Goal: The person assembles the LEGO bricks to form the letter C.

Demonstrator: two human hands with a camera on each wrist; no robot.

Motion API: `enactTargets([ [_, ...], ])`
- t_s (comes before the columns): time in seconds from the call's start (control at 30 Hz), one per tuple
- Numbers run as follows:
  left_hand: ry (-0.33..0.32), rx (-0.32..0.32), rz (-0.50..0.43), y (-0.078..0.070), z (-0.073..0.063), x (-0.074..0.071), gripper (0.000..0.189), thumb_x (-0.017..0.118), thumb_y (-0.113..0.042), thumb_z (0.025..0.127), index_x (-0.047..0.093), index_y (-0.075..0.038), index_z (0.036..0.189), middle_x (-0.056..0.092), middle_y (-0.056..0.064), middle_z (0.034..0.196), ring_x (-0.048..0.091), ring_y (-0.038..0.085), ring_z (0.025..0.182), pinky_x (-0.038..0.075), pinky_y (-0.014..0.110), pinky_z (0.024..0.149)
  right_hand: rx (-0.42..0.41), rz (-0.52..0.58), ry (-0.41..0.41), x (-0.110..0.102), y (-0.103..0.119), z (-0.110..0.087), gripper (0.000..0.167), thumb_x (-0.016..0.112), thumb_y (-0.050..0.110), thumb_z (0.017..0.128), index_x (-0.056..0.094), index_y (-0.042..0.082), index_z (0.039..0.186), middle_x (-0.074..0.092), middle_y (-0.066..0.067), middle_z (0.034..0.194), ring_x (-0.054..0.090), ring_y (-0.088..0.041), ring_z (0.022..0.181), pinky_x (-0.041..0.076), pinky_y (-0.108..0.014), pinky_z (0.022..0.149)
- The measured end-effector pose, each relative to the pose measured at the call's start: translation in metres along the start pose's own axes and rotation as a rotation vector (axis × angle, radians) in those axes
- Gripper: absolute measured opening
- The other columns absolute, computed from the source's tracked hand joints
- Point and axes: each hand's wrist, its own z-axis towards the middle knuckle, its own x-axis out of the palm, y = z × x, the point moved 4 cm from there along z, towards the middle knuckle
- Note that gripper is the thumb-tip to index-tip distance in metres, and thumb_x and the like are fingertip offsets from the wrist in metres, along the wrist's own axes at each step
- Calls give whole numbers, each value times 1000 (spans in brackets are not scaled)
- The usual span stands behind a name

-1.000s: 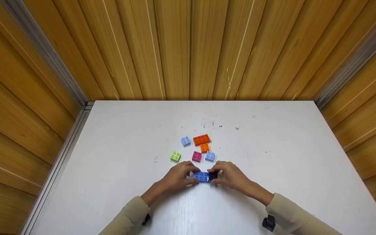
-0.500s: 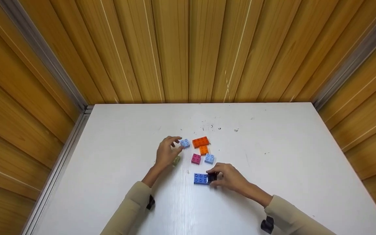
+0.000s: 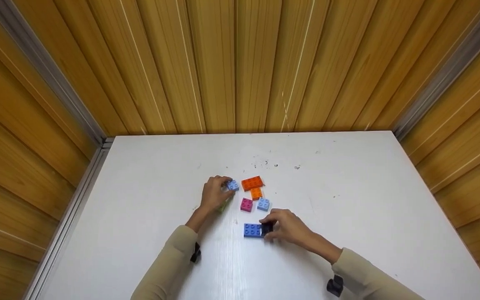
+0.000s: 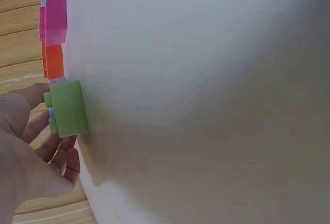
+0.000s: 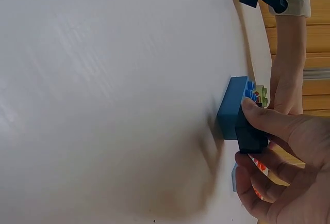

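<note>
We face a small recording booth: a white worktop [image 3: 348, 216] set into a corner of golden wood-panelled walls [image 3: 240, 62], with only coloured toy bricks [image 3: 252, 182] lying on it.

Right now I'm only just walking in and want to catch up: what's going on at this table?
A person is handling plastic building bricks on a white table. The right hand grips a black brick that sits against a blue studded brick. The left hand has its fingers around a small light-blue brick, with a lime-green brick under its palm. Orange, pink and another light-blue brick lie loose between the hands.
</note>
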Motion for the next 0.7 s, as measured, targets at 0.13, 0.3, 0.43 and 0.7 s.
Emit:
enactTargets([
  [0.13,3,-5,-32,-3,-2,-6,32,78,-10,89,74,-2,120,72,14,110,61,28,100,52,45,93,12,1,-13,-2,-1,1,42,89,10,75,77,1,115,73,-11,99,61,-22,88,46,-25,77],
  [0.3,7,59,-72,-11,-9,-17,33,79,-9,88,73,-1,119,73,14,110,63,32,103,53,45,93,29,5,-9,-2,-1,0,41,89,9,76,77,1,115,73,-11,101,61,-21,88,47,-23,77],
  [0.43,42,158,-80,-19,-23,-25,33,79,-9,87,73,-1,118,73,14,110,63,31,103,52,44,90,28,8,-16,-3,-2,0,41,89,8,75,77,0,114,73,-11,100,61,-20,87,46,-22,76],
  [0.7,224,204,-129,-25,-72,-28,36,78,-11,89,72,-5,124,72,9,113,63,28,104,54,42,93,0,26,-2,0,1,2,43,89,10,76,76,-1,114,73,-15,96,60,-22,84,45,-20,72],
])
